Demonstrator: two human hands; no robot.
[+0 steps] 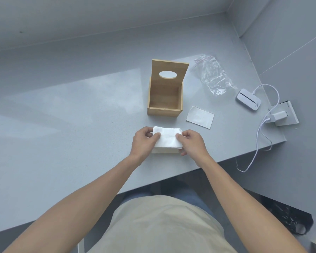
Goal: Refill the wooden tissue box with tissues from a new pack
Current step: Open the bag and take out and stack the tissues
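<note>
A white stack of tissues [167, 138] lies on the grey table near its front edge. My left hand [144, 141] grips the stack's left side and my right hand [192, 142] grips its right side, thumbs on top. Behind the stack stands the wooden tissue box [165, 104], its inside bare. Its lid [169, 70], with an oval hole, stands tilted up at the back. The clear plastic wrapper [212, 75] lies crumpled to the right of the box.
A white card [200, 116] lies right of the box. Farther right are a small white device [248, 99], a cable [259, 136], and a charger plugged into a socket block [281, 115]. The table edge [171, 177] runs diagonally in front of me.
</note>
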